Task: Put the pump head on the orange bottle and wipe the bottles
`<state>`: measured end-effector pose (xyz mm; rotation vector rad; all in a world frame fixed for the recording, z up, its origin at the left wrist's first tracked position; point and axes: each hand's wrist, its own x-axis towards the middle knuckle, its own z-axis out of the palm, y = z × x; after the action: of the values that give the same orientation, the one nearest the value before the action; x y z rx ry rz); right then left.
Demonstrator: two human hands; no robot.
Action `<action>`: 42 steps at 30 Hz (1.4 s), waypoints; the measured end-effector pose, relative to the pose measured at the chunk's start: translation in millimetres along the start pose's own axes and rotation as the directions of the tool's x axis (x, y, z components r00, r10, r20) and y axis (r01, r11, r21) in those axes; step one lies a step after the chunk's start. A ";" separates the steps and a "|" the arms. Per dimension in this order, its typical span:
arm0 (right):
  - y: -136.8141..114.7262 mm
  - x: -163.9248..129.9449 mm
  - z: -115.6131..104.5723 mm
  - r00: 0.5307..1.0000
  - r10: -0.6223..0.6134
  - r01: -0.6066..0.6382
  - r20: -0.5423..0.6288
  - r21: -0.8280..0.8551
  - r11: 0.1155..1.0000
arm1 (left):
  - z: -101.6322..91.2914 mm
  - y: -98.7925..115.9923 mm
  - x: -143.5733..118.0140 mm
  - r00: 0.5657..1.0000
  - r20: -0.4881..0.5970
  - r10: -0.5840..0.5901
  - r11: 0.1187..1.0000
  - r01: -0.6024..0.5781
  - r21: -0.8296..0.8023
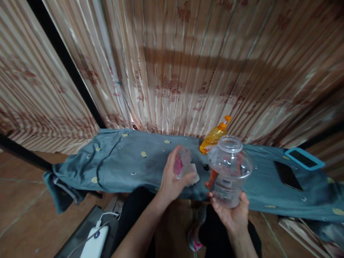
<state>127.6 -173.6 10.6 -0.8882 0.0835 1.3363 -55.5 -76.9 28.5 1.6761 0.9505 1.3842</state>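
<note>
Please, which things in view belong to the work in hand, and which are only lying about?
Belong to the work, it seems:
clear jar, in the right hand
clear-and-pink item, in the left hand
whitish piece beside it

Probably just lying about:
amber pump bottle
dark phone
blue-framed item
white device with cable

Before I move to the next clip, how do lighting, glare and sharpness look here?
Head view: dim overall, with a darker shadow band across the curtain; head view: pale highlights on the clear jar, whose see-through body lets the background show; head view: the left hand looks soft, slightly smeared at the fingertips.
</note>
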 end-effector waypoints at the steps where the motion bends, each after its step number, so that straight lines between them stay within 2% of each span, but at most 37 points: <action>1: -7.1 3.1 2.5 1.000 -0.020 0.020 0.003 0.002 1.000 | -2.8 -12.0 8.2 0.999 -0.029 0.022 0.999 -0.021 0.034; 2: -13.9 7.2 4.8 0.999 -0.040 0.040 0.003 0.002 0.999 | -3.5 -24.2 16.6 0.999 -0.043 0.031 0.997 -0.027 0.079; 5: -30.3 24.5 8.8 0.998 -0.070 0.070 -0.002 -0.021 0.997 | 5.2 -55.5 38.5 1.000 0.007 0.003 0.987 -0.004 0.158; 9: -35.4 44.3 3.9 0.993 -0.113 0.110 -0.039 -0.059 0.992 | 21.6 -75.4 47.7 0.996 0.059 -0.072 0.986 0.062 0.157; 12: -30.2 46.3 -5.1 0.984 -0.139 0.129 -0.111 -0.096 0.987 | 27.1 -78.5 44.7 0.994 0.071 -0.084 0.986 0.073 0.151; 16: -27.4 39.0 -15.2 0.958 -0.203 0.172 -0.202 -0.161 0.972 | 29.8 -79.2 41.2 0.998 0.028 -0.063 0.984 0.057 0.168; 22: -27.9 31.9 -21.4 0.938 -0.259 0.212 -0.231 -0.211 0.954 | 31.2 -80.7 36.3 0.999 0.026 -0.038 0.986 0.033 0.161; 34: -4.4 9.0 -26.9 0.897 -0.282 0.236 -0.340 -0.170 0.957 | 33.3 -83.9 34.6 0.998 0.039 -0.049 0.986 0.042 0.161; 42: 1.9 1.7 -25.7 0.897 -0.295 0.253 -0.330 -0.165 0.953 | 39.4 -82.4 30.2 0.999 0.045 -0.018 0.991 0.012 0.137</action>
<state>137.4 -187.7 -8.8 -1.1887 0.1517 0.9147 -19.1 -17.0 -37.4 1.7904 1.0497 1.2900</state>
